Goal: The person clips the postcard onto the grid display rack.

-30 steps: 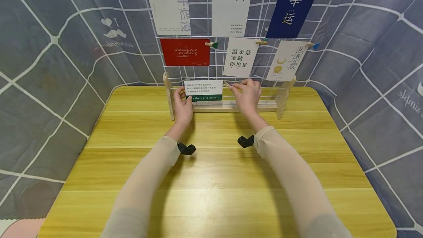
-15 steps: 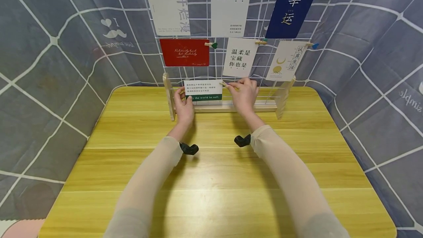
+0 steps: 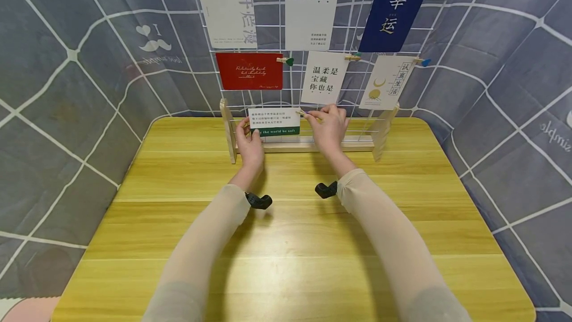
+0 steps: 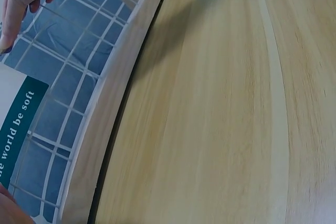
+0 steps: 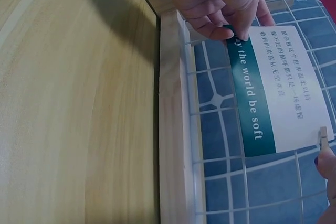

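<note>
A white card with a green band (image 3: 275, 119) lies against the lower part of the white wire grid (image 5: 226, 174). My left hand (image 3: 250, 145) pinches its left end, thumb on the front and fingers behind. At the card's upper right corner, my right hand (image 3: 330, 128) pinches a small wooden clothespin (image 5: 323, 136), whose tip overlaps the card's edge. In the left wrist view the green band (image 4: 21, 124) shows at the left edge, with the right hand (image 4: 23, 3) above it.
Above hang a red card (image 3: 250, 79), a blue card (image 3: 395, 9) and several white cards, pinned with clothespins. A wooden base (image 3: 313, 147) holds the grid upright at the back of the wooden table (image 3: 286, 242). Grey curtains (image 3: 89, 113) surround it.
My right hand has moved slightly left, bringing the clothespin from beside the card onto its upper right corner. My left hand keeps its grip, its wrist shifting a little to the right.
</note>
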The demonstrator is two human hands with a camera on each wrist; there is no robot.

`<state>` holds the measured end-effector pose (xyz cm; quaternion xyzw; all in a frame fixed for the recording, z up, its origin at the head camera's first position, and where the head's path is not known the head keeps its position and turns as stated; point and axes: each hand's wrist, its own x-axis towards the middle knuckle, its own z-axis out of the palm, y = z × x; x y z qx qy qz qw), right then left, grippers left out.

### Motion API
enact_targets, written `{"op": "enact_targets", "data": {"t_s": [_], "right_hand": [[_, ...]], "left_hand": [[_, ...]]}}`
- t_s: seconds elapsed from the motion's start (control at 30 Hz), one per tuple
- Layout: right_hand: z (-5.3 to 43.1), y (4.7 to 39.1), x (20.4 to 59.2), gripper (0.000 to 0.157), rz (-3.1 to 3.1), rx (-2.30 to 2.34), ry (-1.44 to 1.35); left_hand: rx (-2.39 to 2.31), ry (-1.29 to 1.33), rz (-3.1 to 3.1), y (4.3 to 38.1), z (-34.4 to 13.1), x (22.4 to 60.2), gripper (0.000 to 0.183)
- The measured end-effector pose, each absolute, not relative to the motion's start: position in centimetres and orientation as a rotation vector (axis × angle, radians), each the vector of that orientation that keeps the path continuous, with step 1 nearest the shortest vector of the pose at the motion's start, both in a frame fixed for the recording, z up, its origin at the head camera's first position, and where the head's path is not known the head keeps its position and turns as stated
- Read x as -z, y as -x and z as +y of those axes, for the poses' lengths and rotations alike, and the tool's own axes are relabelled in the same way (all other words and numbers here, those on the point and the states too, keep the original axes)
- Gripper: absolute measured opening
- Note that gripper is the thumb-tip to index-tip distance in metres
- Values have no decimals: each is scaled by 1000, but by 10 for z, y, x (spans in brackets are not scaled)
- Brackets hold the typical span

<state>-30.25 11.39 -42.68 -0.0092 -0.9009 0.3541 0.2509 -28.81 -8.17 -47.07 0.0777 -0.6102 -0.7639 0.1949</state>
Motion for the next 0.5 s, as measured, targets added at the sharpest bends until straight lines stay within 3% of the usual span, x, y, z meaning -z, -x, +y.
{"op": "enact_targets", "data": {"t_s": [0.5], "right_hand": [[113, 302, 426, 31, -2454, -993, 30]], "left_hand": [[2117, -273, -1667, 287, -76, 469, 42]]}}
